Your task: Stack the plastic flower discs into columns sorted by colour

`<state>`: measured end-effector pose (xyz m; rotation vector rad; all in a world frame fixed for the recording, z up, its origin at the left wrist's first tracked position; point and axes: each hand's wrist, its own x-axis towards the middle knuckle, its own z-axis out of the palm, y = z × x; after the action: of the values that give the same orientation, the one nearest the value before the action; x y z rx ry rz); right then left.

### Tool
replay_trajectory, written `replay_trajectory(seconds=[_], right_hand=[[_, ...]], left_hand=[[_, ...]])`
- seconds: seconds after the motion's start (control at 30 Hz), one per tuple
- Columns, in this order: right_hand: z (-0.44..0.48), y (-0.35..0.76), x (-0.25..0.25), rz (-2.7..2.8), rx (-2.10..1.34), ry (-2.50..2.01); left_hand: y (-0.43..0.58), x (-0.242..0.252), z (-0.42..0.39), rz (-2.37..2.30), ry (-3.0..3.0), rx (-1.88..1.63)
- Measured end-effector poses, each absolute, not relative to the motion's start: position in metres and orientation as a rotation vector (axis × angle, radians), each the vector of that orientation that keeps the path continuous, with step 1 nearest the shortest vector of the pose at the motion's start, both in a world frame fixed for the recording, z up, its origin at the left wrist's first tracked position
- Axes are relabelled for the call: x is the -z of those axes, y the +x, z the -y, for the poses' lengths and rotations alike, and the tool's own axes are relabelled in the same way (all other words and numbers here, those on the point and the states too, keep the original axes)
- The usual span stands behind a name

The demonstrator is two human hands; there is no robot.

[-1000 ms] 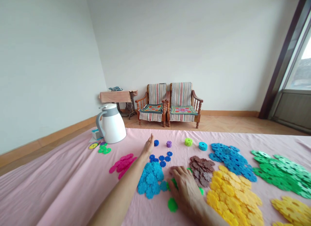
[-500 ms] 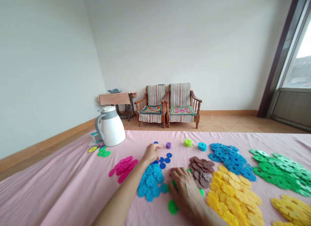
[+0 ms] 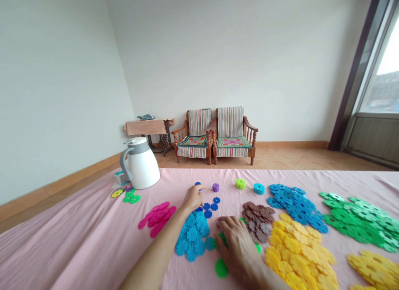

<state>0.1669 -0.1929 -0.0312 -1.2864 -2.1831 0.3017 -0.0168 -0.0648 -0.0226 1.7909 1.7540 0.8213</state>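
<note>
My left hand (image 3: 192, 197) is over the dark blue flower discs, its fingers bent and the index finger reaching right. What its fingertips hold, if anything, is hidden. One dark blue disc (image 3: 197, 184) peeks out behind it, and several loose dark blue discs (image 3: 214, 206) lie at its right. Under my left wrist is a heap of light blue discs (image 3: 192, 238). My right hand (image 3: 235, 240) rests open, palm down, over bright green discs (image 3: 221, 268), partly covering them. Brown discs (image 3: 258, 219) lie just right of it.
Small stacks in purple (image 3: 215, 187), lime (image 3: 240, 183) and turquoise (image 3: 259, 188) stand farther back. Heaps of pink (image 3: 157, 218), yellow (image 3: 296, 252), blue (image 3: 296, 206) and green discs (image 3: 361, 219) lie on the pink cloth (image 3: 93, 240). A white jug (image 3: 145, 167) stands at the left.
My left hand shifts very slightly, its index finger still reaching right. My right hand stays in place over the green discs. The whole view has moved a little.
</note>
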Motion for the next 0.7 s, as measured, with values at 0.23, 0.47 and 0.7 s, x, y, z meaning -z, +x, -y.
replay_trajectory(seconds=[0.23,0.47,0.7], right_hand=[[0.193,0.166,0.030,2.183,-0.310,-1.296],[0.195,0.166,0.025,2.176,-0.326,-1.334],[0.192,0.165,0.031,2.161,-0.345,-1.351]], left_hand=[[-0.034,0.013,0.057,-1.989,1.877,-0.931],[-0.055,0.005,0.035,-1.901,2.212,-0.668],[-0.057,0.001,0.014,-1.638,2.471,-0.403]])
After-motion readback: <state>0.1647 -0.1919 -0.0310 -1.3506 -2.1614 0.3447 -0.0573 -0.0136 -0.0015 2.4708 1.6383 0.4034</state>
